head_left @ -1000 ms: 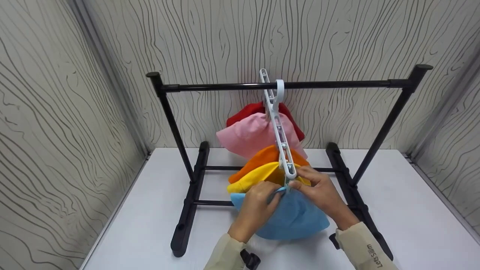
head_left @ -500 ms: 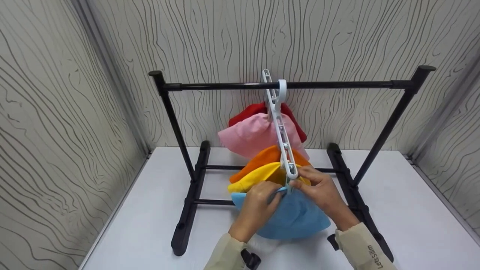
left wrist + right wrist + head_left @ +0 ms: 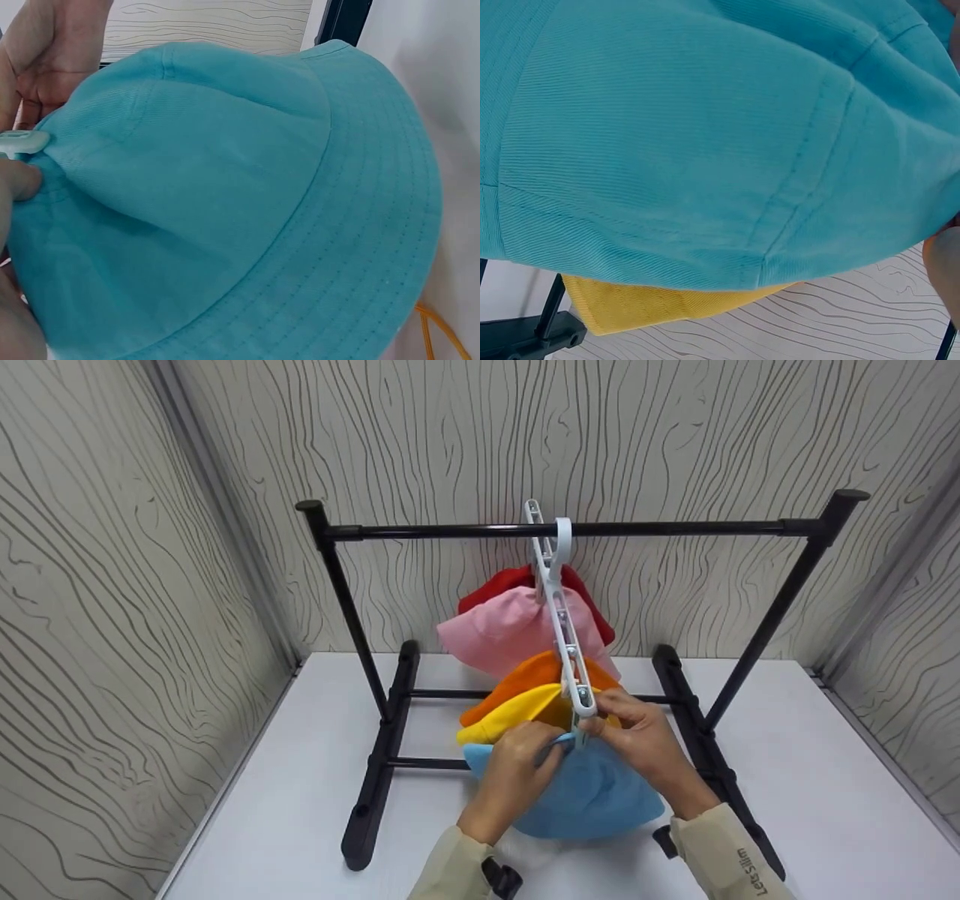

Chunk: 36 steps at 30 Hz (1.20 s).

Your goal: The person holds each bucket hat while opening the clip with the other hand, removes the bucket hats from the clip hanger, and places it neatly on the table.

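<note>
Light-blue bucket hat (image 3: 600, 795) at lower centre of frame, left hand (image 3: 514, 769) pinching its crown, right hand (image 3: 637, 735) pinching the clip (image 3: 24, 142) under the white hanger (image 3: 553, 584); step looks like clipping on, next move probably calling for a checked bite before release.

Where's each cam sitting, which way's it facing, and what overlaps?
Head: worn on the head, facing forward and down at the black rack; left hand, right hand and sleeves show.
Left wrist: on that wrist, facing the blue hat close up; fingers at left edge.
Right wrist: on that wrist, facing the blue hat's side, yellow hat beyond; fingers at right edge.
Shared: both wrist views show the blue hat.
</note>
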Each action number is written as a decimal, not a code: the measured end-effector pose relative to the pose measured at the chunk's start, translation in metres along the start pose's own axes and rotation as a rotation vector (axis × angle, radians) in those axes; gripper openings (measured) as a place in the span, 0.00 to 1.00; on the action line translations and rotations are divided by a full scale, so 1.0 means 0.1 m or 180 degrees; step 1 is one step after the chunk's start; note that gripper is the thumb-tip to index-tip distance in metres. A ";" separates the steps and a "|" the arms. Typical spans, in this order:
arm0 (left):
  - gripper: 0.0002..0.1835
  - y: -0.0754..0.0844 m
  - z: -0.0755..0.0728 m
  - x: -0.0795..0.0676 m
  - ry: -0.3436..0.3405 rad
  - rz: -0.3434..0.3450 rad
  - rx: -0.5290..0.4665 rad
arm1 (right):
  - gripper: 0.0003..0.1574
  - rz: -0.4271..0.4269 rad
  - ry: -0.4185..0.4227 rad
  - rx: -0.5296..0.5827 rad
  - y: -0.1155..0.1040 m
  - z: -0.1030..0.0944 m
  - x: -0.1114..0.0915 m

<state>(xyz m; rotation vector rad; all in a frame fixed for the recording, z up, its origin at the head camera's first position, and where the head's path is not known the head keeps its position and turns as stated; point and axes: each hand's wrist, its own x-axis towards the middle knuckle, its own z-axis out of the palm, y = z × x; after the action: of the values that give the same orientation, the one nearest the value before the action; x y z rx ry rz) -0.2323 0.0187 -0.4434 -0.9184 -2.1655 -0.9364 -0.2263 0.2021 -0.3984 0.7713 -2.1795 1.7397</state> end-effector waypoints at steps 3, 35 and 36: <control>0.07 0.00 -0.01 0.00 -0.0035 -0.0033 -0.0004 | 0.23 0.0066 0.0035 -0.0010 0.00 0.00 0.00; 0.10 0.03 -0.03 -0.02 -0.0185 -0.0206 -0.0065 | 0.20 0.0488 0.0291 -0.0069 -0.11 -0.04 0.01; 0.10 0.03 -0.03 -0.03 -0.0188 -0.0205 -0.0063 | 0.21 0.0515 0.0289 -0.0052 -0.11 -0.04 0.01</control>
<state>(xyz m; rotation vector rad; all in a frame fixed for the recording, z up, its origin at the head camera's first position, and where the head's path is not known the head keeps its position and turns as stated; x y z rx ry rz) -0.2278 0.0170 -0.4426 -0.9009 -2.2512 -0.9746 -0.2219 0.2044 -0.3877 0.5139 -2.2463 1.7915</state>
